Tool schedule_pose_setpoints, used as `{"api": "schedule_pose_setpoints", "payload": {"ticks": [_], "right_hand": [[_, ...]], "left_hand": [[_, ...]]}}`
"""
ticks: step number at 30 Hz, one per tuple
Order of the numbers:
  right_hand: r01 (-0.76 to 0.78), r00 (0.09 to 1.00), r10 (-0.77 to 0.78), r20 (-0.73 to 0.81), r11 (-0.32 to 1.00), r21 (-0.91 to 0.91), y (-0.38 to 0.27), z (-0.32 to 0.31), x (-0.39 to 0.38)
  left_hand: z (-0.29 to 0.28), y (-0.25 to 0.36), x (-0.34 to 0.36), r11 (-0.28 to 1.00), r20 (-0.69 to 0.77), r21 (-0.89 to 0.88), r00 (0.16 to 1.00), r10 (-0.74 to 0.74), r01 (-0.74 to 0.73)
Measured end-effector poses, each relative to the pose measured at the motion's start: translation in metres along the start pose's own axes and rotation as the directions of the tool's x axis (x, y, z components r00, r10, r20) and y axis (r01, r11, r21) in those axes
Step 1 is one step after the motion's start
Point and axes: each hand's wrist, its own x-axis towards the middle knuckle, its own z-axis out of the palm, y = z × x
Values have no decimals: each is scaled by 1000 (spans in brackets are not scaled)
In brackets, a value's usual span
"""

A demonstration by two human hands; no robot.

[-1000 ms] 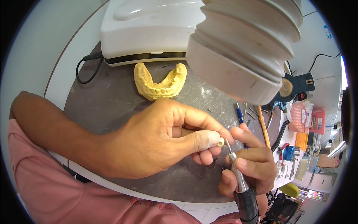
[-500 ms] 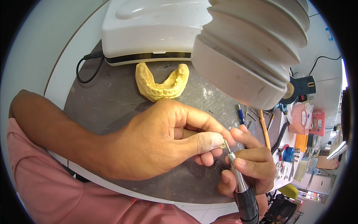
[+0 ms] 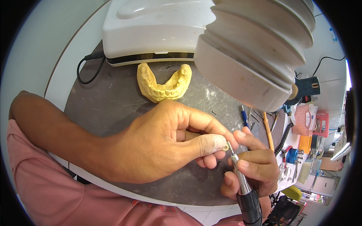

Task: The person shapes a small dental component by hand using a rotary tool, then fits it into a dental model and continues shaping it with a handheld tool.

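Observation:
Between thumb and forefinger, my left hand [image 3: 177, 139] pinches a small, pale yellowish, ring-shaped piece [image 3: 226, 147] that looks like a dental crown. My right hand [image 3: 258, 162] is closed pen-like round a rotary handpiece [image 3: 241, 175], silver at the front and black behind. A thin bur [image 3: 230, 145] sticks up from its tip, right beside the crown; whether the two touch I cannot tell. The hands meet over the bench, their fingertips close together. Just beyond my left hand stands a yellow horseshoe-shaped dental model [image 3: 164, 84] with teeth.
A ribbed white suction hose [image 3: 256, 56] hangs low above the hands. Behind the model is a white machine [image 3: 154, 32]. A blue pen [image 3: 244, 116], loose burs and a wooden stick [image 3: 268, 130] lie to the right on the dark bench [image 3: 109, 86], with a pink basket [image 3: 301, 119] beyond.
The small crown has turned slightly between my left fingertips, its round opening showing more plainly beside the bur. Both hands stay almost in place.

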Motion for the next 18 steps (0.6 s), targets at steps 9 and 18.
{"api": "schedule_pose_setpoints", "payload": {"ticks": [9,18], "right_hand": [[-5,1000,5,10,1000,-1,-1,-1,0],[-6,1000,6,14,1000,3,1,0,0]], "left_hand": [[0,-1,0,1000,-3,-6,1000,12,-12],[0,-3,0,1000,-13,1,1000,25,-25]]}}
